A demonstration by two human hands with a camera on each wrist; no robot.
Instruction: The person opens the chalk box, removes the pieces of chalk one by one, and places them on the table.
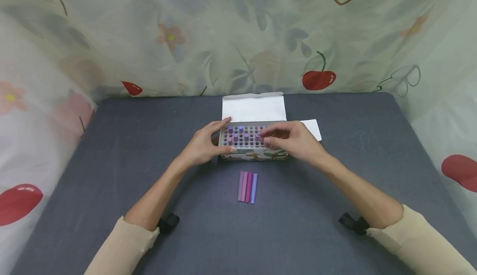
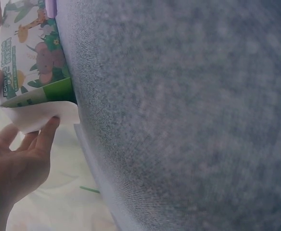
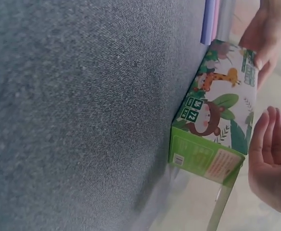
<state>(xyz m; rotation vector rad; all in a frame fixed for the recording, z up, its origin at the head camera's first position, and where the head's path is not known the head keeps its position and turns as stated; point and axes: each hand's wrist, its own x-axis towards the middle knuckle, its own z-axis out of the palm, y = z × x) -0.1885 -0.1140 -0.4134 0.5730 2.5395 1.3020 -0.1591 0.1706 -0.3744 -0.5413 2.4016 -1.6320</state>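
An open cardboard box (image 1: 254, 155) with animal pictures holds a white rack of round holes. Several short purple and pink sticks, like chalk, stand upright in the rack, such as a violet stick (image 1: 241, 129). My left hand (image 1: 203, 144) grips the box's left end, thumb at the front edge and a finger at the back corner. In the left wrist view, the fingers of my left hand (image 2: 25, 161) touch the white side flap (image 2: 42, 114). Over the rack's right part, my right hand (image 1: 294, 138) pinches a pinkish stick (image 1: 262, 139) between thumb and fingers, largely hidden by the fingertips.
In front of the box, several loose sticks lie side by side on the dark grey table (image 1: 298, 225), among them a magenta stick (image 1: 249, 187) and a violet stick (image 1: 254, 188). The box's white lid (image 1: 253, 107) is folded back; a white flap (image 1: 312, 129) sticks out right.
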